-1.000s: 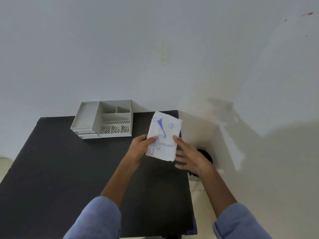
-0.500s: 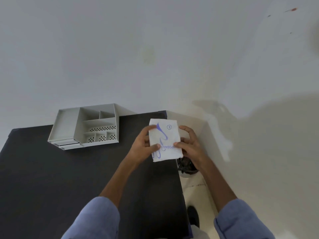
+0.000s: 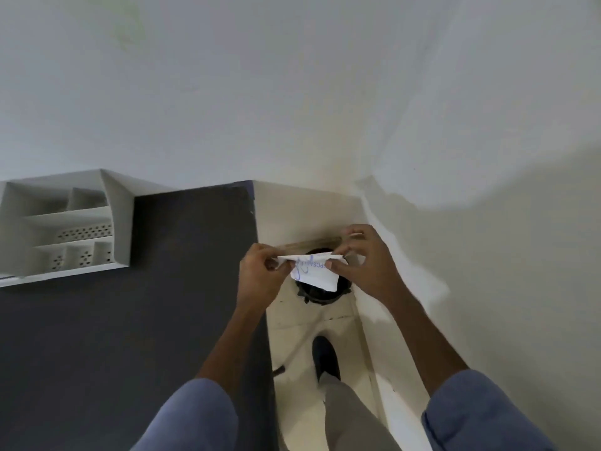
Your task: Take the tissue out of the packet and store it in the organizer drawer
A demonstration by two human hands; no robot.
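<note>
Both arms reach forward past the right edge of the black table, blue sleeves at the forearms. Left hand pinches the left end of the white packet, thumb and fingers closed on its top edge. Right hand pinches the right end, fingers curled over the top. Packet held in the air between them, above a black bin on the floor, blue print facing the person. Organizer sits on the table's far left, well apart from the packet.
</note>
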